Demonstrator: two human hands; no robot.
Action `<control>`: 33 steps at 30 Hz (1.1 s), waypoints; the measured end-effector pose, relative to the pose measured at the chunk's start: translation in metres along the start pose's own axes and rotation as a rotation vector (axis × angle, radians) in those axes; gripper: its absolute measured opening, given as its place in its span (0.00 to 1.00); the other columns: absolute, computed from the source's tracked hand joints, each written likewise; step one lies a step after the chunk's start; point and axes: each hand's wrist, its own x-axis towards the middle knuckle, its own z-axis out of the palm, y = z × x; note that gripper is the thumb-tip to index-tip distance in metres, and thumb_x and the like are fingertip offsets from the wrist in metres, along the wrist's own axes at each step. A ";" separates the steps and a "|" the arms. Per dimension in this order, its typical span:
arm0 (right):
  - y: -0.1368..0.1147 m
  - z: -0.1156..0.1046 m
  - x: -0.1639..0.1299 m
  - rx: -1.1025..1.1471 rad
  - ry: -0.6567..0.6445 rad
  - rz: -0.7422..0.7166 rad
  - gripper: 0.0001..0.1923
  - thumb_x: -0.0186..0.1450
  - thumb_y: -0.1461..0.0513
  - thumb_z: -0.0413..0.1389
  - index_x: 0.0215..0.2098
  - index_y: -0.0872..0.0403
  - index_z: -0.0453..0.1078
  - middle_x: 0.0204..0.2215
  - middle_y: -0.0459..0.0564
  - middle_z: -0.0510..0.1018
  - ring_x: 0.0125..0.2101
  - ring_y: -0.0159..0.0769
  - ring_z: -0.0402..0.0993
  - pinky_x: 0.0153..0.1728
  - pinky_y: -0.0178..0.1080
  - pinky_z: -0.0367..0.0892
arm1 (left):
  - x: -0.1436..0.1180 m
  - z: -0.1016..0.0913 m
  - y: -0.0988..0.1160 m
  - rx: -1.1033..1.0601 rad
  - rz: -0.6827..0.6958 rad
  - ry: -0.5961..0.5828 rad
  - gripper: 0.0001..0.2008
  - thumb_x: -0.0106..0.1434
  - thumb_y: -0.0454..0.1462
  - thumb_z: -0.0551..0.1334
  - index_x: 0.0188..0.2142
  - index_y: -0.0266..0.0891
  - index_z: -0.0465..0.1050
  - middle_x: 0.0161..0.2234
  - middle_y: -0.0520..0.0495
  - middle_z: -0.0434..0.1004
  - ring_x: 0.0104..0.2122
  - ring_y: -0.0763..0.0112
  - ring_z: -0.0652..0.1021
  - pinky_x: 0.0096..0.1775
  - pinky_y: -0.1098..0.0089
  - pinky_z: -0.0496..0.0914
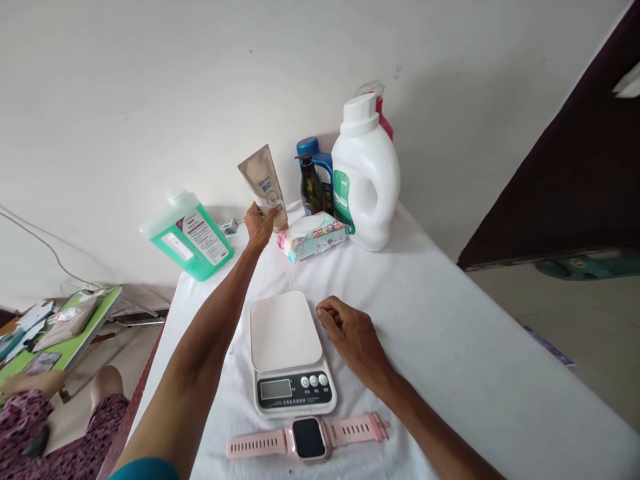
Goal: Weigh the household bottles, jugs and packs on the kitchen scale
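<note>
My left hand (pixel 259 228) is stretched toward the back of the table, its fingers closed round the lower end of a beige squeeze tube (pixel 263 177). The tube tilts with its flat end up, beside a pack of wet wipes (pixel 320 245). My right hand (pixel 354 339) rests on the white cloth with its fingers curled in, just right of a kitchen scale (pixel 286 331). Nothing shows in that hand. The scale's pan is bare and its display looks blank. In front of the scale lies a pink smartwatch (pixel 309 439) with its strap spread out.
A large white detergent jug (pixel 385 167), a dark pump bottle (pixel 311 187) and a blue bottle (pixel 324 160) stand along the wall. A leaning jug of green liquid (pixel 197 243) is at the back left. Someone sits by a green table (pixel 95 327) at far left.
</note>
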 end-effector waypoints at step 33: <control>0.002 -0.007 0.002 -0.092 -0.041 0.110 0.17 0.66 0.45 0.54 0.33 0.47 0.74 0.21 0.46 0.78 0.21 0.41 0.75 0.26 0.41 0.69 | -0.060 -0.104 -0.025 0.168 0.321 0.286 0.25 0.66 0.45 0.70 0.59 0.44 0.69 0.61 0.35 0.72 0.64 0.51 0.72 0.62 0.51 0.70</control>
